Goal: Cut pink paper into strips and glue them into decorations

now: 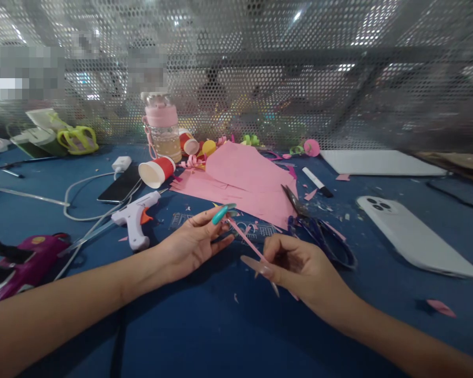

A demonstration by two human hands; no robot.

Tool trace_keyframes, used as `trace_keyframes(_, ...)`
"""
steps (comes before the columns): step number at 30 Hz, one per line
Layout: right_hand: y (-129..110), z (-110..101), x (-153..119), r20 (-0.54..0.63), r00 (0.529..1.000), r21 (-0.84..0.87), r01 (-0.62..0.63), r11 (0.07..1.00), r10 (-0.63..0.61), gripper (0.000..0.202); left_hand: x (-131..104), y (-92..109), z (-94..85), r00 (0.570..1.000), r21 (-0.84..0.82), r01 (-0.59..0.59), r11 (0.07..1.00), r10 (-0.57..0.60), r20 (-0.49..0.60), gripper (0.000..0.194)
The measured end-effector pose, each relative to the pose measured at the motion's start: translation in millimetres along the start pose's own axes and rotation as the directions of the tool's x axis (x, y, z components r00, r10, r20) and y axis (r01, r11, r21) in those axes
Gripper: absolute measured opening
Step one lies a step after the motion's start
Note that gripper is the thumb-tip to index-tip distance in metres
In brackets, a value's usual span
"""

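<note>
A narrow pink paper strip (246, 239) stretches between my two hands above the blue table. My left hand (193, 241) pinches its upper end between thumb and fingers, with a long turquoise nail showing. The lower part of the strip runs into my right hand (299, 262), whose thumb and curled fingers are closed on it. Beyond my hands lie pink paper sheets (236, 173) with cut edges. Dark-handled scissors (319, 231) rest partly on the sheets, just behind my right hand. A white glue gun (136, 218) with an orange trigger lies behind my left forearm.
On the right are a white phone (413, 236) and a white marker (317, 182). A bottle (161, 128), a red paper cup (157, 172), a black phone (120, 185) and cables are at left. Perforated metal (252, 79) stands behind the blue table (205, 336).
</note>
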State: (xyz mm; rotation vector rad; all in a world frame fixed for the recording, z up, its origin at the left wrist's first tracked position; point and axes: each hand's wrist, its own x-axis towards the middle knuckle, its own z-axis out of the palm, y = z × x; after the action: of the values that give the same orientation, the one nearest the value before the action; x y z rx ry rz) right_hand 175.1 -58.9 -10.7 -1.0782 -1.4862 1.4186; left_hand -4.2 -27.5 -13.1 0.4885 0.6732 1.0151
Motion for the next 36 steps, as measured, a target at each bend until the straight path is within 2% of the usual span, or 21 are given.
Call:
trace_keyframes(6,0.8,0.5,-0.6,-0.023,0.999,-0.024,-0.026,0.999,0.025,0.038,0.0,-1.4,-2.0,0.998,0.003,-0.005,1.0,0.005,0.055,0.027)
trace_keyframes(10,2.6,0.2,-1.0,-0.023,0.999,-0.036,-0.027,0.999,0.027,0.038,-0.1,-2.0,-1.4,0.999,0.008,-0.016,1.0,0.016,0.051,0.033)
trace_keyframes(23,1.8,-0.4,-1.5,-0.022,1.0,-0.068,-0.003,0.998,0.002,0.036,0.9,-1.6,-2.1,0.997,0.019,-0.016,1.0,0.014,0.081,0.029)
trace_keyframes(36,3.5,-0.3,-0.7,-0.01,1.0,-0.042,-0.021,0.999,0.021,0.036,1.1,-1.7,-1.4,0.998,0.024,-0.015,1.0,0.014,0.067,0.032)
